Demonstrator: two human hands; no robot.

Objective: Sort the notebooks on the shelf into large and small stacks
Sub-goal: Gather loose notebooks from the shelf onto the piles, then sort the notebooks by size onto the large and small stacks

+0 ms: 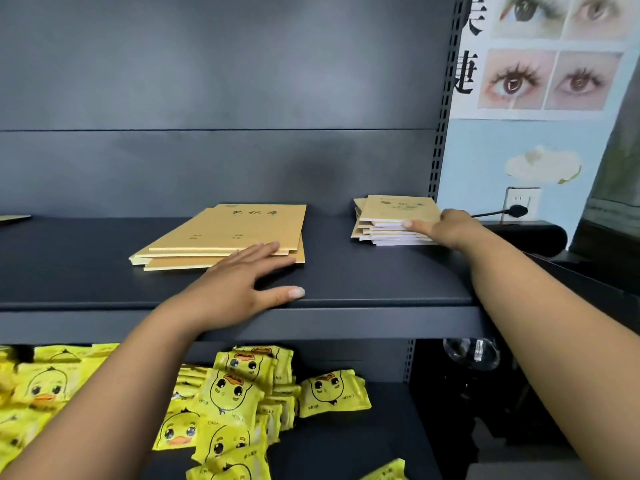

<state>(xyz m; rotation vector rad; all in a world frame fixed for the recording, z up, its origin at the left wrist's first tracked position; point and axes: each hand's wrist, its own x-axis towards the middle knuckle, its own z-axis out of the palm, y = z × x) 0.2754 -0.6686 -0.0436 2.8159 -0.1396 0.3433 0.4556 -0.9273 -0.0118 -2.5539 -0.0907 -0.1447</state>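
Observation:
A stack of large tan notebooks (228, 233) lies mid-shelf on the dark shelf (381, 271), its layers slightly fanned. My left hand (239, 282) lies flat with straight fingers, fingertips touching the stack's near right corner and thumb near the shelf's front edge. A stack of small tan notebooks (391, 216) sits at the right end of the shelf. My right hand (446, 226) rests against its right side, thumb pressing the front edges; its fingers are hidden behind the stack.
A tan notebook corner (14, 218) shows at the far left of the shelf. Several yellow duck packets (228, 393) fill the lower shelf. A black plug (516, 211) sits in a wall socket right of the shelf upright (440, 133).

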